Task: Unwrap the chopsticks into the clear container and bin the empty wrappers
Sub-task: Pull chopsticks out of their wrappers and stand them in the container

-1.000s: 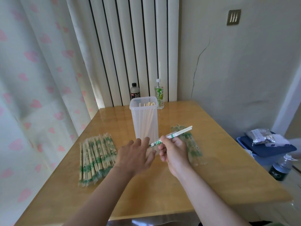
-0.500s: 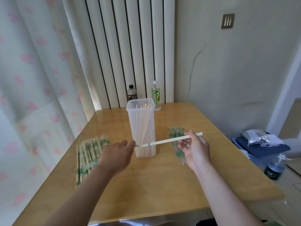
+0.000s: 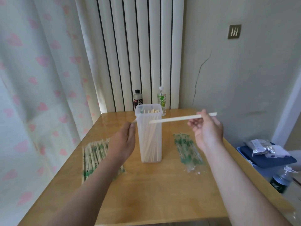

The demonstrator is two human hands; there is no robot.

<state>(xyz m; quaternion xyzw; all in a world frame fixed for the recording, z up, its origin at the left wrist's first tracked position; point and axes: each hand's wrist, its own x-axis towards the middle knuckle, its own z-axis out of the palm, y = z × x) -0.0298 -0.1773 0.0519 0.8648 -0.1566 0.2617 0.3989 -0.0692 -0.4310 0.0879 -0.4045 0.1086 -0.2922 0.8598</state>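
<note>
The right hand (image 3: 207, 129) is gripping a bare chopstick pair (image 3: 175, 118) near the clear container's (image 3: 139, 136) rim. The left hand (image 3: 124, 141) is pinching what seems its wrapper (image 3: 134, 121). Wrapped pairs (image 3: 94, 154) are waiting by the tabletop's (image 3: 154, 185) left edge, and empty wrappers (image 3: 187, 149) are lying unbinned.

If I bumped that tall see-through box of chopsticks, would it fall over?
Probably fairly easily: the clear container is tall and narrow on a small base. It looks like thin plastic, so likely light. The chopsticks leaning inside add little weight, and the glossy table might let it slide first.
</note>
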